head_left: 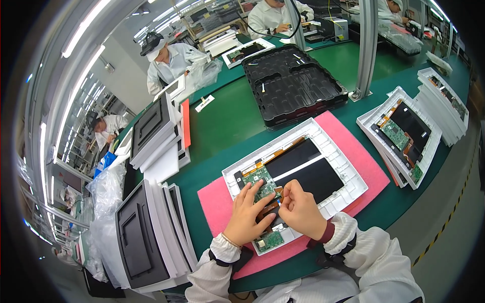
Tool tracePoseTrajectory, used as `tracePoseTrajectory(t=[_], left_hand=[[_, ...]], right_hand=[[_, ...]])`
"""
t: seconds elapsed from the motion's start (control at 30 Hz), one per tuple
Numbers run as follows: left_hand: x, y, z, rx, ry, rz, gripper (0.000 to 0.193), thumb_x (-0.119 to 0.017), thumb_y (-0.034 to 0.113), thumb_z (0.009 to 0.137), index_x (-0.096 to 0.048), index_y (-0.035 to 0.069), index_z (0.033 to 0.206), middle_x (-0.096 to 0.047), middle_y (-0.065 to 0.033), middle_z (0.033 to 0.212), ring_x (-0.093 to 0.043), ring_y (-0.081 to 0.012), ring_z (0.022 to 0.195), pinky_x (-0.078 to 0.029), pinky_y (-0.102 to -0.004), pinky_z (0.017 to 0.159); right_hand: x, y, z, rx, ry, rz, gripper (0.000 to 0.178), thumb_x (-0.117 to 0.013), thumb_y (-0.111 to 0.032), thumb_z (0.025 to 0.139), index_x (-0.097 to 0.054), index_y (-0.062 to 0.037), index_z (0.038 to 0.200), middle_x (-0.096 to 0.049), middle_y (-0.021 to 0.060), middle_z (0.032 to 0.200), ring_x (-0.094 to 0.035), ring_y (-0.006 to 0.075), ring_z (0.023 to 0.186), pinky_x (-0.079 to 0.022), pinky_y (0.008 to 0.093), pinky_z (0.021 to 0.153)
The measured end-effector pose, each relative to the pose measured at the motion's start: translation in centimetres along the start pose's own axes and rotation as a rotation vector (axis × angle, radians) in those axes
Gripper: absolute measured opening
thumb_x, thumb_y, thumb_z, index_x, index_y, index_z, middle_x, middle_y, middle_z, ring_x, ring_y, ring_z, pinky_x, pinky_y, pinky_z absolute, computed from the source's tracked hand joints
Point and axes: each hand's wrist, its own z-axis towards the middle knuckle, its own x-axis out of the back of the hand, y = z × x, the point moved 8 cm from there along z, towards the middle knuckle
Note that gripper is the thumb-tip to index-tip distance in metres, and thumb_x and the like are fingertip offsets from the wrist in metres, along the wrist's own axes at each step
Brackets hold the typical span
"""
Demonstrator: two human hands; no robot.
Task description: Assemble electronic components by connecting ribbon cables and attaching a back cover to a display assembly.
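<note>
A white frame [331,132] with black panels and circuit boards inside lies in front of me on a pink foam sheet [371,174]. My left hand [247,214] is spread over it, fingers apart, with the fingertips on the larger green circuit board [255,175]. Close beside it, my right hand [301,209] pinches at the lower edge of that board, by a brown ribbon cable [273,206]. A small bluish-white bit shows at the pinching fingertips; what they hold is too small to name. Near my left wrist sits a smaller green board [269,241].
Beyond the frame stands a black plastic tray [298,86] with small white pieces in it. Stacked white frames with boards [399,136] are at the right. Black-backed frames [141,235] stand at the left, by plastic bags [107,187]. A metal post [368,50] rises at the back; several people work beyond.
</note>
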Motion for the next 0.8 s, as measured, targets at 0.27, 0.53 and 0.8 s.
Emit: tracePoseTrajectory(t=[0.27,0.53,0.8], left_hand=[[-0.07,-0.19,-0.12,0.002,0.002,-0.035,0.041,-0.065,0.026,0.083,-0.061,0.018,0.124,-0.035,-0.0156,0.146,-0.026,-0.0424,0.134,-0.024,-0.0516,0.108],[0.14,-0.19,0.04,0.042,0.071,-0.02,0.039,-0.065,0.031,0.081,-0.064,0.021,0.119,-0.039,-0.0147,0.144,-0.027,-0.0406,0.134,-0.019,-0.0527,0.107],[-0.02,-0.76,0.06,0.07,0.112,-0.09,0.039,-0.067,0.03,0.078,-0.065,0.021,0.116,-0.041,-0.0124,0.143,-0.028,-0.0387,0.134,-0.017,-0.0535,0.107]], right_hand=[[-0.3,0.08,0.03,-0.008,-0.013,-0.03,0.021,-0.056,0.004,0.075,-0.042,-0.0009,0.09,-0.054,0.005,0.06,-0.053,0.0072,0.052,-0.042,0.0243,0.048],[-0.35,0.34,0.02,-0.053,-0.029,-0.067,0.02,-0.056,0.005,0.076,-0.042,-0.0005,0.09,-0.054,0.0054,0.059,-0.054,0.0066,0.052,-0.041,0.0242,0.047],[-0.39,0.34,0.05,-0.117,-0.033,-0.055,0.019,-0.055,0.008,0.079,-0.041,-0.0001,0.089,-0.056,0.0049,0.064,-0.053,0.003,0.055,-0.039,0.0207,0.046]])
